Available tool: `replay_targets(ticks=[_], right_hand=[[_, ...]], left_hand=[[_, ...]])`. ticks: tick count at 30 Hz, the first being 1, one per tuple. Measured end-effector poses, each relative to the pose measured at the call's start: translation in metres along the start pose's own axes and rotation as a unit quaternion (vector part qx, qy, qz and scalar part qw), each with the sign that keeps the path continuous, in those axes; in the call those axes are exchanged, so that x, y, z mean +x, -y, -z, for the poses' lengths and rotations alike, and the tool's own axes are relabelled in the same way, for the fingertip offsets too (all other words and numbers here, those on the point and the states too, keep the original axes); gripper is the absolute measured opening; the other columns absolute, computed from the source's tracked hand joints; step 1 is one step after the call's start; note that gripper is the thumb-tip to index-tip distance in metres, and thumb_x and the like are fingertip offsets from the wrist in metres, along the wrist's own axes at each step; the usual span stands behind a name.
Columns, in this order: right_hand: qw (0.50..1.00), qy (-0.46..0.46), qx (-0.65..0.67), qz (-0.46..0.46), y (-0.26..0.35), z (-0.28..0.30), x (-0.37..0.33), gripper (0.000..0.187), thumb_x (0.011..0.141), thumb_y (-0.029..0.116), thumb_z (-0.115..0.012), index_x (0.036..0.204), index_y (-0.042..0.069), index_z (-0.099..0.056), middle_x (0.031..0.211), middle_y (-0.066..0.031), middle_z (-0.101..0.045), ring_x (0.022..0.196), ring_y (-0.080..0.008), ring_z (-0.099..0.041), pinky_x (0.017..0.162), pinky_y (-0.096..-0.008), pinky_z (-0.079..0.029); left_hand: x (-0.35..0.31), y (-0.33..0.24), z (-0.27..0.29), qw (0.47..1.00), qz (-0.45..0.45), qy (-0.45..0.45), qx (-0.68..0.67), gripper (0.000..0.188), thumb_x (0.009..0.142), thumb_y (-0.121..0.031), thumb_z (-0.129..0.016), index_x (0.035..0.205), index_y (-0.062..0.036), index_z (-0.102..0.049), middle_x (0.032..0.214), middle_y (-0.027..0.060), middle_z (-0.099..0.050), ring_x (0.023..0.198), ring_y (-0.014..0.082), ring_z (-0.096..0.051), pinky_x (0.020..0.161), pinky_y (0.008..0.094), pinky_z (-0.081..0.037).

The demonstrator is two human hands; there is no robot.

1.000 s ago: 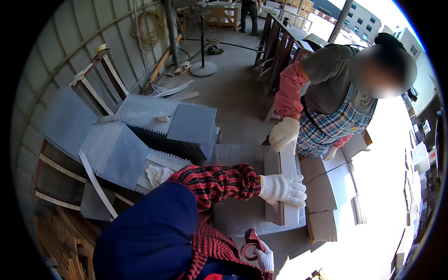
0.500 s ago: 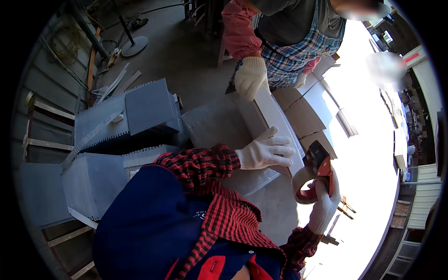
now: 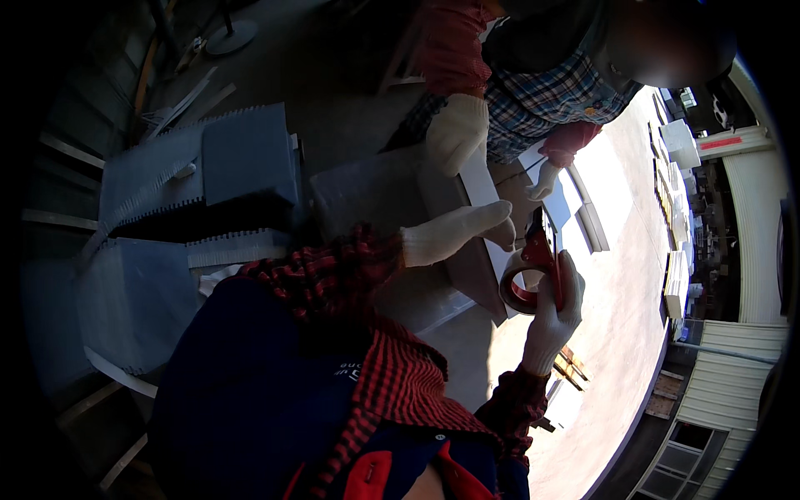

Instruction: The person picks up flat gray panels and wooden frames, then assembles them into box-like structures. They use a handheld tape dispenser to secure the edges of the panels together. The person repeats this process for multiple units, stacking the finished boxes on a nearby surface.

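My right hand point(image 3: 553, 312), in a white knit glove, grips a red tape dispenser point(image 3: 542, 250) with a roll of tape on it, held above the near end of a long box point(image 3: 477, 279). Just left of the dispenser, my left hand point(image 3: 454, 235), gloved too, is over the box with its fingers drawn together and bent at the tips; whatever they may hold is hidden. Across from me a co-worker's gloved hand point(image 3: 457, 135) rests on the far end of the box. The co-worker's other gloved hand point(image 3: 546, 182) is farther right.
Stacks of grey sheets with notched edges point(image 3: 250, 158) stand at the left, with more grey panels point(image 3: 133, 300) nearer me. Clear plastic sheeting point(image 3: 358, 192) lies left of the box. Bright sunlit ground point(image 3: 617, 308) spreads to the right. A round metal base point(image 3: 232, 37) stands far back.
My left hand has gone from spread fingers on the box to drawn-together fingers near the dispenser. The dispenser has moved up and left. The co-worker's other hand shows more. The picture is darker.
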State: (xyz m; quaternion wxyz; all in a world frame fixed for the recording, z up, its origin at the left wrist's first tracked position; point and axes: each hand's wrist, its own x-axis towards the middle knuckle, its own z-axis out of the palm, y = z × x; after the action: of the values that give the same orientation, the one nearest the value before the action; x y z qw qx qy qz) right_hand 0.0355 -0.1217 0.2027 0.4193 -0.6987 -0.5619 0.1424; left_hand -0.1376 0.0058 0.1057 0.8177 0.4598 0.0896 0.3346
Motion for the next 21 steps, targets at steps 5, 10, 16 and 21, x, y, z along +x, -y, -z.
replay_targets(ticks=[5, 10, 16, 21], right_hand=[[0.986, -0.023, -0.105, 0.125, -0.014, -0.006, -0.005, 0.047, 0.089, -0.005, -0.057, 0.135, 0.001, -0.060, 0.118, -0.0169, -0.057, 0.111, -0.0329, -0.057, 0.093, -0.0407, -0.049], [0.969, -0.053, -0.159, 0.183, -0.023, -0.007, -0.008, 0.048, 0.084, -0.008, -0.062, 0.132, 0.001, -0.062, 0.113, -0.0156, -0.057, 0.104, -0.0330, -0.058, 0.092, -0.0406, -0.048], [0.960, -0.076, -0.203, 0.175, -0.030, -0.008, -0.012, 0.051, 0.082, -0.008, -0.062, 0.132, 0.001, -0.063, 0.118, -0.0167, -0.058, 0.112, -0.0338, -0.057, 0.097, -0.0422, -0.048], [0.959, -0.102, -0.189, 0.183, -0.024, -0.009, -0.009, 0.045, 0.084, -0.007, -0.063, 0.128, 0.001, -0.064, 0.117, -0.0171, -0.058, 0.110, -0.0347, -0.059, 0.097, -0.0426, -0.048]], left_hand=[[0.016, 0.007, 0.008, 0.998, 0.020, 0.046, -0.029, 0.053, 0.110, -0.046, -0.036, 0.127, -0.0025, -0.062, 0.130, 0.0068, -0.063, 0.122, 0.0168, -0.057, 0.113, 0.0372, -0.037], [0.015, -0.025, -0.013, 0.996, 0.085, 0.003, -0.040, 0.047, 0.110, -0.039, -0.044, 0.137, -0.0017, -0.056, 0.133, 0.0028, -0.061, 0.123, 0.0137, -0.054, 0.112, 0.0333, -0.035], [0.025, -0.012, -0.014, 0.995, 0.091, -0.043, -0.027, 0.040, 0.110, -0.029, -0.045, 0.134, 0.0001, -0.059, 0.129, 0.0038, -0.063, 0.121, 0.0135, -0.055, 0.109, 0.0305, -0.038], [0.021, 0.003, -0.015, 0.995, -0.034, -0.034, 0.090, 0.040, 0.111, -0.026, -0.039, 0.129, 0.0014, -0.062, 0.125, 0.0075, -0.066, 0.112, 0.0156, -0.060, 0.105, 0.0329, -0.041]])
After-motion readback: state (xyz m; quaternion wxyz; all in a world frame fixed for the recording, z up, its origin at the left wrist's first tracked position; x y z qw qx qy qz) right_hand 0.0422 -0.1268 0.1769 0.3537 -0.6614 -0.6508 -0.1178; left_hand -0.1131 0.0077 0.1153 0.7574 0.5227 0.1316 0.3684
